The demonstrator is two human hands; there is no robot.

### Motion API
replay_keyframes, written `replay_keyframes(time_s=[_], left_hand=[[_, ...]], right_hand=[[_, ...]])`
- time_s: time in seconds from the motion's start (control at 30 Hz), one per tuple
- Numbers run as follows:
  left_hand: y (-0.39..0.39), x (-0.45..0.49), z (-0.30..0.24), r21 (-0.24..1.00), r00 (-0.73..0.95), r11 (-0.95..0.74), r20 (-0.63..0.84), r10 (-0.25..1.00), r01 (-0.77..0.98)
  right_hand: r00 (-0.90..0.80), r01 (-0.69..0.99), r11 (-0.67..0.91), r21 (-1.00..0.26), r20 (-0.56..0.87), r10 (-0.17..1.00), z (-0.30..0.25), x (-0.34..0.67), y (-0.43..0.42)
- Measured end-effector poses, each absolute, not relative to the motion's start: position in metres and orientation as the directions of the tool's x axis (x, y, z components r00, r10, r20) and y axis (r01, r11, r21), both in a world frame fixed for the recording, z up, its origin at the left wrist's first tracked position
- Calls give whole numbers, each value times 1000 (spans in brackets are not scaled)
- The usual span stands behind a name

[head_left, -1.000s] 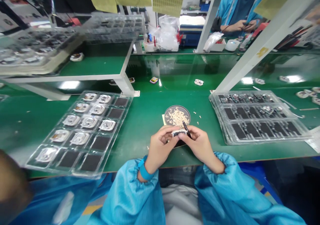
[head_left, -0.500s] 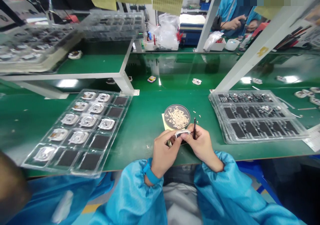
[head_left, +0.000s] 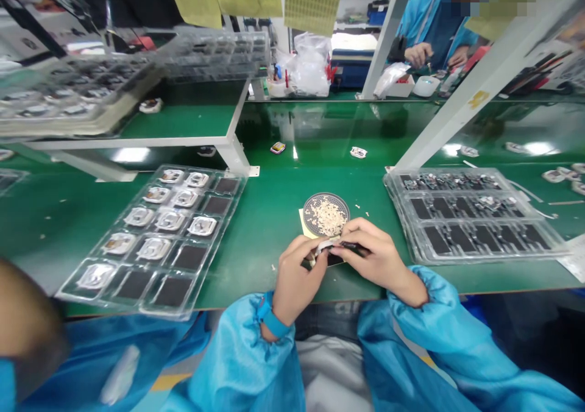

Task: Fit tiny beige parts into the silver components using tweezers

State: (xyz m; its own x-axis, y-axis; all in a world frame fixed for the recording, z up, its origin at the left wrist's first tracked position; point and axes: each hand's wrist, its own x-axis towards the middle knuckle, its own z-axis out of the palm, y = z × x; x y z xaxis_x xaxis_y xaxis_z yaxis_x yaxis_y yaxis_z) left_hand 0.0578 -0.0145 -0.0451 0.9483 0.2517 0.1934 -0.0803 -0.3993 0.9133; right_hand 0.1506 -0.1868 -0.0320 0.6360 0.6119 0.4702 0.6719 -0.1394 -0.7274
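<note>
Head view: both hands together at near edge of green desk point(head_left: 269, 217), just at 6 o'clock of round mesh dish point(head_left: 312, 206).

Left hand point(head_left: 296, 273): fingers point(head_left: 315, 252) closed on small white part point(head_left: 327, 245), pinched at its 9 o'clock end, held just above the desk.

Right hand point(head_left: 380, 255): fingers closed round thin dark tool point(head_left: 355, 247), lying nearly level, pointing to 9 o'clock at the part; contact cannot be told.

Dish heaped with small pale pieces point(head_left: 329, 214), set on yellow slip point(head_left: 305, 228).

9 o'clock of hands: clear tray point(head_left: 189, 256), white parts in most pockets.

3 o'clock: second clear tray point(head_left: 484, 236), pockets mostly dark.

12 o'clock, well apart: two loose parts point(head_left: 277, 147) on desk.

1 o'clock, far side: another person's hands point(head_left: 418, 53).
</note>
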Motion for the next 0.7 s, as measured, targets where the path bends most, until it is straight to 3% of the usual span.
replay_keyframes(time_s=[0.1, 0.27, 0.47, 0.6, 0.7], left_hand=[[-14, 60, -43, 897, 950, -435, 198, 243, -75], [-13, 65, -40, 872, 946, -477, 236, 221, -106], [-7, 73, -20, 812, 953, -569, 263, 150, -134], [7, 112, -2, 727, 963, -677, 249, 104, -116], [29, 175, 0, 618, 963, -785, 184, 197, 43]], right_hand=[[570, 724, -144, -675, 468, 676, -38, 153, -190], [562, 765, -198, -613, 486, 669, -39, 155, -191], [555, 761, -208, -614, 452, 699, -24, 167, -186], [641, 715, -253, -651, 467, 610, -24, 186, -180], [741, 650, -445, -616, 384, 550, -32, 198, -180]])
